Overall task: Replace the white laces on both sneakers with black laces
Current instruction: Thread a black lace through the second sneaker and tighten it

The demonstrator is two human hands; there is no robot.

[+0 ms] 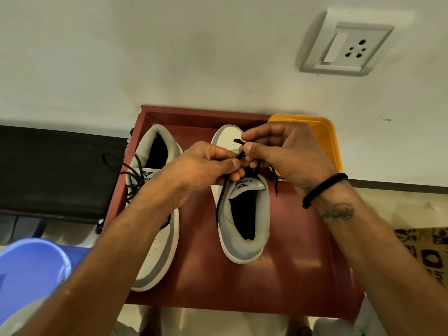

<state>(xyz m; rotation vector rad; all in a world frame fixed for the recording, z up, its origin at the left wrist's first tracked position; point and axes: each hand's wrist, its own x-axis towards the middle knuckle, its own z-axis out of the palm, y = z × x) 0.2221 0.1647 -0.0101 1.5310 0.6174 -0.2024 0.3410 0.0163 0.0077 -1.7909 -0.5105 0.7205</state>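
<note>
Two white-and-grey sneakers lie on a small dark red table (291, 275). The right sneaker (244, 229) points its toe away from me. Its black lace (221, 204) runs up from the eyelets into both hands. My left hand (206, 168) pinches the lace between thumb and fingers above the tongue. My right hand (288, 154) pinches a loop of the same lace just beside it. The left sneaker (155, 241) points its toe toward me and carries a black lace (133, 178), with my left forearm crossing over it. No white laces show.
A yellow tray (324, 137) stands at the table's far right corner against the wall. A black surface (53, 170) lies to the left, and a blue plastic stool or tub (26, 270) is at the lower left. A wall socket (346, 47) is above.
</note>
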